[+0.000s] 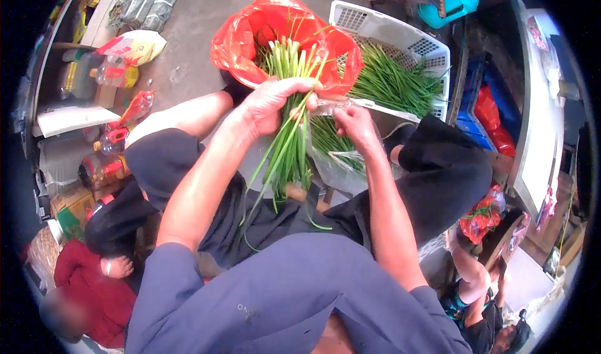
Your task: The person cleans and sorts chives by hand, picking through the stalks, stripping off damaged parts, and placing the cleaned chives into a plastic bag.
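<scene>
The left hand is clenched around a bunch of long green stalks, pale ends pointing away from the wrist, leaves trailing back toward the lap. Just beside it, the right hand has its fingers curled at a bit of clear plastic; how tightly it pinches I can't tell from here. A red bag gapes just past the left hand, and beyond the right hand sits a white basket with more greens in it.

I'd say the knack is 1 snug grip: firm enough that no stalk slides, gentle enough not to bruise the stems. The pale ends stand uneven, so levelling them before tightening up seems wise. The leaves straggling below the left hand could do with gathering in, so that they don't snag on the plastic.
</scene>
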